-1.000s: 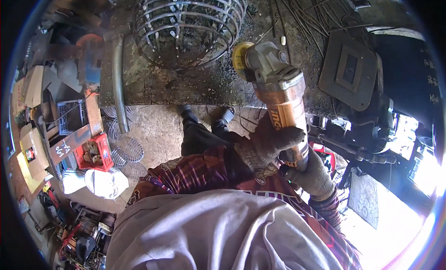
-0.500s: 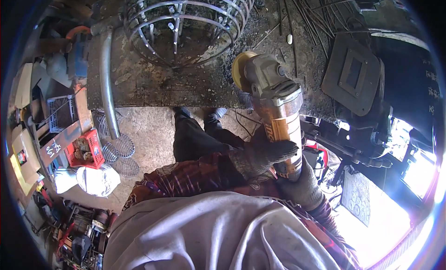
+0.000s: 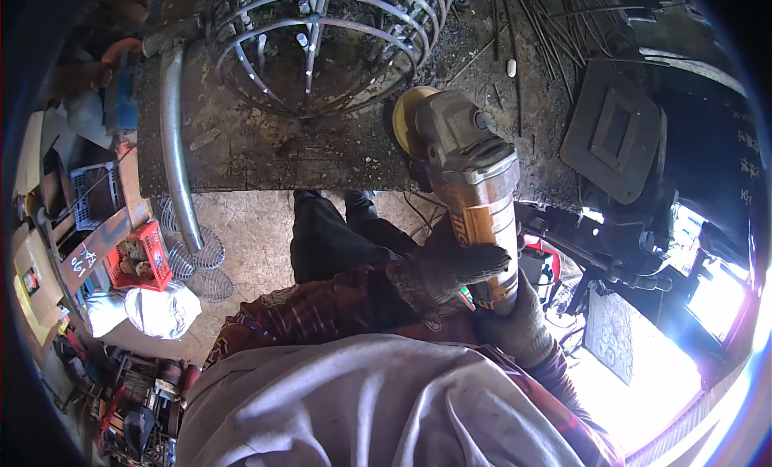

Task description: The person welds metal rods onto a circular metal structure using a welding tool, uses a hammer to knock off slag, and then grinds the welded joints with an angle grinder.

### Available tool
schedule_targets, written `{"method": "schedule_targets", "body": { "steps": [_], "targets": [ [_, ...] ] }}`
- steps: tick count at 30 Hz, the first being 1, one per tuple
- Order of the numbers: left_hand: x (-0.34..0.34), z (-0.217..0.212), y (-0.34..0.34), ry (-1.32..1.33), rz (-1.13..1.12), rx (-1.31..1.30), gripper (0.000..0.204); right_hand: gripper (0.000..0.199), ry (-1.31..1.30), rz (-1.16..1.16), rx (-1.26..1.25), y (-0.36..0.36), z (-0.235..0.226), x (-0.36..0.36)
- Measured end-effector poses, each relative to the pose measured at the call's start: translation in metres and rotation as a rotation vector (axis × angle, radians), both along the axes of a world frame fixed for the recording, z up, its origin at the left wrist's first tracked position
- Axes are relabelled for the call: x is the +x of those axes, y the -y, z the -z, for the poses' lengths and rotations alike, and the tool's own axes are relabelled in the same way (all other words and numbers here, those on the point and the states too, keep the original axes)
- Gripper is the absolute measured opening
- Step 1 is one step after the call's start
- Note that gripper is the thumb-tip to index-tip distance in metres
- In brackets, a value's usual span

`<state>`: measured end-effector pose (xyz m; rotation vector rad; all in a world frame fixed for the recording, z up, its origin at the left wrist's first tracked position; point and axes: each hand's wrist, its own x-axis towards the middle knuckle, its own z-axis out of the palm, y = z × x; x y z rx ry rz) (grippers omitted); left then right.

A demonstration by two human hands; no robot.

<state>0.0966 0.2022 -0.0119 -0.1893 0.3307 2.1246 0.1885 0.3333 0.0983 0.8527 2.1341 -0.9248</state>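
Observation:
An orange-and-grey angle grinder point(image 3: 481, 198) stands out in front of me, its head over the front edge of the workbench. My left hand point(image 3: 454, 270), in a dark grey glove, is closed across the grinder's body. My right hand point(image 3: 523, 330), gloved too, is wrapped round the rear end of the tool. The yellowish disc point(image 3: 412, 121) sits on the left of the grinder's head, apart from the cage of curved metal rods point(image 3: 314, 25) on the bench. Its lower ring lies just beyond the disc, up and to the left.
Thin rods point(image 3: 547, 33) lie on the workbench point(image 3: 265, 157) at the back right, near a dark plate with a rectangular frame point(image 3: 615, 133). A metal pipe point(image 3: 175, 137) juts past the bench's left front. Wire baskets point(image 3: 209, 250), a red crate point(image 3: 141, 258) and white bags point(image 3: 161, 310) are on the floor.
The grinder and both hands have shifted slightly left in view. The bench and cage also appear a little displaced, as the view has moved. Both hands keep their hold.

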Motion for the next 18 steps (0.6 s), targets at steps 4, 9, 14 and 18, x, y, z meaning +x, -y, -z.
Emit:
{"method": "schedule_targets", "body": {
  "steps": [4, 9, 14, 18],
  "targets": [
    [0.002, 0.003, -0.003, 0.061, -0.035, 0.054, 0.055, 0.063, -0.01, 0.012, -0.04, 0.0, 0.002, 0.0],
    [-0.001, 0.006, 0.001, 0.045, 0.001, 0.042, 0.06, 0.063, -0.029, -0.023, -0.044, -0.001, 0.002, -0.003],
    [0.0, 0.01, -0.001, 0.039, -0.011, 0.042, 0.062, 0.062, -0.021, -0.006, -0.067, -0.002, 0.0, -0.004],
    [0.008, 0.018, -0.007, -0.041, -0.071, 0.007, 0.062, 0.063, -0.007, -0.068, -0.016, 0.002, -0.002, -0.011]
  ]
}}
